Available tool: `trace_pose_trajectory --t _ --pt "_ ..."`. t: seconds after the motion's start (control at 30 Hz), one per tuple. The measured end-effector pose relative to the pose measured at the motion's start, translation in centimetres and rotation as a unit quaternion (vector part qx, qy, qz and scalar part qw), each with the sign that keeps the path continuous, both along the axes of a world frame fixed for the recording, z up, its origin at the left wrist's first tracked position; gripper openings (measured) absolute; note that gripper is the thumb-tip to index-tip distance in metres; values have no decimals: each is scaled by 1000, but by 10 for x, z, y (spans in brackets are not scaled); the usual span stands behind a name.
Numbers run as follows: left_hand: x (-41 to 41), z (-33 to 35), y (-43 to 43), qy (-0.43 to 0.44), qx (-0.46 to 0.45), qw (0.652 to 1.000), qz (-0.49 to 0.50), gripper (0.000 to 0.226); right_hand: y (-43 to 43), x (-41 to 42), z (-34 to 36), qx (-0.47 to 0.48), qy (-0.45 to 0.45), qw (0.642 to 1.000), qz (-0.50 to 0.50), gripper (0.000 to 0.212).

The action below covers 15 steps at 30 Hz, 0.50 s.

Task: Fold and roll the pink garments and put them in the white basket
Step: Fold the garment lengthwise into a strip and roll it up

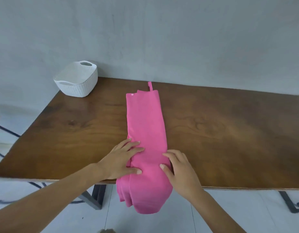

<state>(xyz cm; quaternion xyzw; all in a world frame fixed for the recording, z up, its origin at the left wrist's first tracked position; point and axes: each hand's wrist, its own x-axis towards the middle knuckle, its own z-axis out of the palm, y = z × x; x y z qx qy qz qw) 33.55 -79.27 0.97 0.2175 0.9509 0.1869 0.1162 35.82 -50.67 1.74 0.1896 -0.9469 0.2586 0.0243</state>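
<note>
A pink garment (146, 125) lies folded into a long narrow strip across the brown wooden table (221, 132). Its far end has a small loop and a button, and its near end hangs over the table's front edge. My left hand (123, 157) lies flat on the strip's left edge near the front, fingers spread and straight. My right hand (180, 169) rests against the strip's right edge, fingers straight. The white basket (76, 79) stands at the table's far left corner, apart from the garment.
A grey wall rises right behind the table. Dark metal table legs (95, 197) show below the front edge over a pale tiled floor. Part of a dark chair frame (4, 132) sits at the left edge.
</note>
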Motion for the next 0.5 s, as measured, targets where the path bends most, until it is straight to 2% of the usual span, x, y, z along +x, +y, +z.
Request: trace_pose_trajectory --t 0.17,0.27,0.4,0.5 --pt "-22 23 -4 -28 71 995 57 78 1 -22 -1 -3 7 1000 17 40" --pt "-56 28 -14 -21 69 987 142 75 0 -38 0 -1 -8 1000 25 42" --pt "-120 32 -23 -33 99 964 244 73 -5 -64 3 -4 -30 999 22 46" --pt "-172 34 -25 -83 196 927 310 67 -13 -86 5 -2 -42 999 2 47"
